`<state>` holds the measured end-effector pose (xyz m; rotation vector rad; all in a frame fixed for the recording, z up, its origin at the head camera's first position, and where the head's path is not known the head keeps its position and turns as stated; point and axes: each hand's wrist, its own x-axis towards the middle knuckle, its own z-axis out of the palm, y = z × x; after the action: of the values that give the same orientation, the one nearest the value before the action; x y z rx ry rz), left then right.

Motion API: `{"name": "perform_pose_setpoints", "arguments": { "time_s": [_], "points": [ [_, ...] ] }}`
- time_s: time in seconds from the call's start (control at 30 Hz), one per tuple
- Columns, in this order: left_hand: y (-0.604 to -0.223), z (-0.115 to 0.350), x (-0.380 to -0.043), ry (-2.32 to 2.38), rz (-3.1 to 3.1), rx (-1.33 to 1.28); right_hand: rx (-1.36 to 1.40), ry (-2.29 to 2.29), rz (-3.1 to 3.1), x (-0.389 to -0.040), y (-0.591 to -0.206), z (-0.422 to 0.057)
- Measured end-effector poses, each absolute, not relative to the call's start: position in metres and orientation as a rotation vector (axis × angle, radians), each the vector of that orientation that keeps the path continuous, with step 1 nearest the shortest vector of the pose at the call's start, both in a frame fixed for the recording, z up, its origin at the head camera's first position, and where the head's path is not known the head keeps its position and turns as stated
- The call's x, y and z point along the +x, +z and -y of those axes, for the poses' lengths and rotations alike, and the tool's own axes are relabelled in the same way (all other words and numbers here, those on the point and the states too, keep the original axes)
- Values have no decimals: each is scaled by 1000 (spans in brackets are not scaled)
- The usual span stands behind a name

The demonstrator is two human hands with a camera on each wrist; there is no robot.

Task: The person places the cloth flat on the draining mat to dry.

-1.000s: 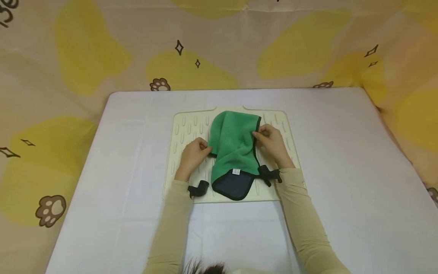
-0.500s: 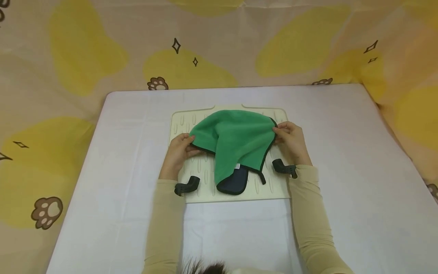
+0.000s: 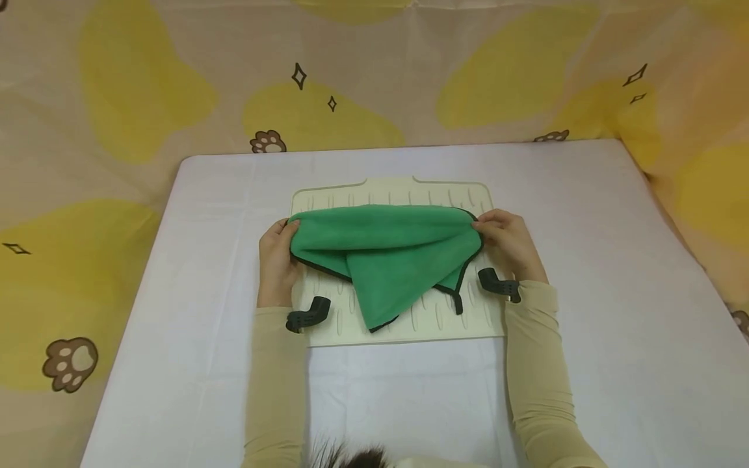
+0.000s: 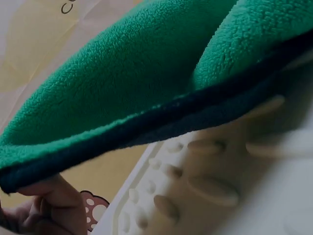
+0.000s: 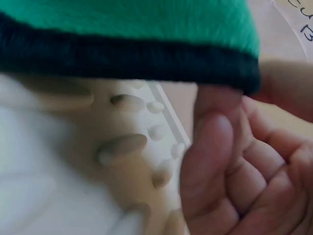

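A green fleecy cloth [image 3: 386, 240] with dark edging is stretched between both hands over a cream ribbed mat [image 3: 389, 188]. At its left corner my left hand [image 3: 276, 260] pinches the cloth, thumb on top and fingers below. The opposite corner is pinched by my right hand [image 3: 512, 242]. Between them the cloth sags in folds, with one point hanging toward the mat's front edge and a small dark loop [image 3: 458, 304] dangling at right. In the right wrist view, curled fingers [image 5: 210, 147] show below the dark edge of the cloth. Its underside looks dark in the left wrist view.
The mat lies on a white-covered table [image 3: 597, 260]. Behind and beside the table hangs a yellow-patterned fabric backdrop [image 3: 351, 65] with paw prints. A dark camera mount [image 3: 309, 314] sits on the left wrist, another mount [image 3: 499, 285] on the right.
Both hands have moved apart, spreading the cloth from a narrow bunch to a wide span. Its dark underside, visible earlier at the front, is now mostly covered from the head view.
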<state>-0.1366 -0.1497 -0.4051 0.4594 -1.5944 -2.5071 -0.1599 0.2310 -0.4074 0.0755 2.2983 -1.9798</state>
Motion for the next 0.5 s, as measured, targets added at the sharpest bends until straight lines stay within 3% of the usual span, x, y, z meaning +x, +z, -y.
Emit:
{"name": "perform_pose_setpoints", "arguments": {
  "time_s": [0.27, 0.5],
  "points": [
    [-408, 156, -134, -2202, 2187, 548, 106, -1732, -2371, -163, -403, -221],
    [-408, 163, -134, -2127, 2259, 589, 106, -1595, -2442, -174, -402, -210]
  ]
}}
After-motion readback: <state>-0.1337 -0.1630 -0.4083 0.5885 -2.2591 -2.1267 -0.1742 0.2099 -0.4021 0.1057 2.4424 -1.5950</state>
